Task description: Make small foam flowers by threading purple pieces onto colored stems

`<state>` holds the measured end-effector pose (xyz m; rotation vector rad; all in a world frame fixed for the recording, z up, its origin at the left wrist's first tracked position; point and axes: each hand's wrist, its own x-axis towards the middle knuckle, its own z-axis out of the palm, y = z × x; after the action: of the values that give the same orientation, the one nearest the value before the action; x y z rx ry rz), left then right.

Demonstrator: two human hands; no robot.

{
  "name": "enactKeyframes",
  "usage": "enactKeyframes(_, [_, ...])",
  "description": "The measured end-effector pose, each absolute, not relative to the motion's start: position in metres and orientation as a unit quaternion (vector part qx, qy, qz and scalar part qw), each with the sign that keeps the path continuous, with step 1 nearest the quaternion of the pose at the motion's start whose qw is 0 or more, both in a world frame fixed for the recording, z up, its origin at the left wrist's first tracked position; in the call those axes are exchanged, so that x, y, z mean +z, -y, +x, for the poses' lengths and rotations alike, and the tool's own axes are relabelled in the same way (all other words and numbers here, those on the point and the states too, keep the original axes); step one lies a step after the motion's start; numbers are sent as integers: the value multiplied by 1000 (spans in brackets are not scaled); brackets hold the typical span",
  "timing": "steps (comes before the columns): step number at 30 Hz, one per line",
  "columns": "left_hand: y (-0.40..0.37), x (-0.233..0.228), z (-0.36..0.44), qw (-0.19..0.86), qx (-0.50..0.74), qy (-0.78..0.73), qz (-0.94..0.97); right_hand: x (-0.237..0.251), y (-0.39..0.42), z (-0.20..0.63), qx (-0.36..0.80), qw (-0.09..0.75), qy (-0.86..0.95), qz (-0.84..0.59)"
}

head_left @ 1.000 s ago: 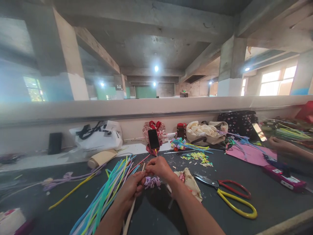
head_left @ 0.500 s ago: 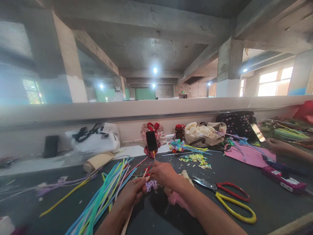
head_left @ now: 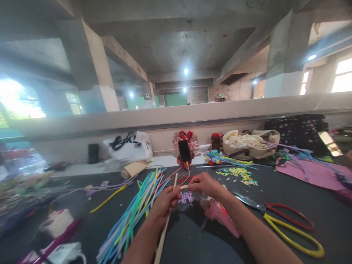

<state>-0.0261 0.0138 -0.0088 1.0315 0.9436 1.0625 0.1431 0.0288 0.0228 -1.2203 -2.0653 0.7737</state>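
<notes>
My left hand (head_left: 165,203) is closed around a long pale stick (head_left: 162,238) that slants down toward me. My right hand (head_left: 205,185) pinches the other end of a short cream strip (head_left: 183,187), which stretches between the fingers of both hands. Just below the fingertips is a small cluster of lilac pieces (head_left: 186,198); whether it touches either hand, I cannot tell. A pink glue gun (head_left: 221,217) lies partly under my right forearm. Left of my left hand lies a bundle of coloured pipe cleaners (head_left: 134,207), mostly blue, green, yellow and lilac.
Large scissors (head_left: 291,229) with red and yellow handles lie at the right. Cut yellow and green bits (head_left: 238,174) are scattered beyond them. A phone (head_left: 184,151) leans at the back, near a bottle (head_left: 216,142), a white bag (head_left: 129,146) and a cloth bag (head_left: 250,146).
The view has swung left, so things appear farther right. My hands have drawn slightly apart, with the cream strip now showing between them. More of the pink glue gun is visible.
</notes>
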Motion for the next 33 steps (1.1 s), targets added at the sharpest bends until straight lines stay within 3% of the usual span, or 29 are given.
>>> enactKeyframes(5, [-12,-6,-23,646,472,-404,443,18,-27,142,450,353,708,-414])
enactKeyframes(11, [-10,-8,-23,630,485,-416,442,14,-25,139,520,374,663,-388])
enactKeyframes(21, [-13,-18,-20,573,439,-480,499,5,-33,141,435,373,675,-465])
enactKeyframes(27, [-23,-21,-30,480,455,-539,521,2,-37,147,416,311,708,-479])
enactKeyframes(33, [-30,-9,-43,376,491,-566,545,8,-35,152,391,315,730,-463])
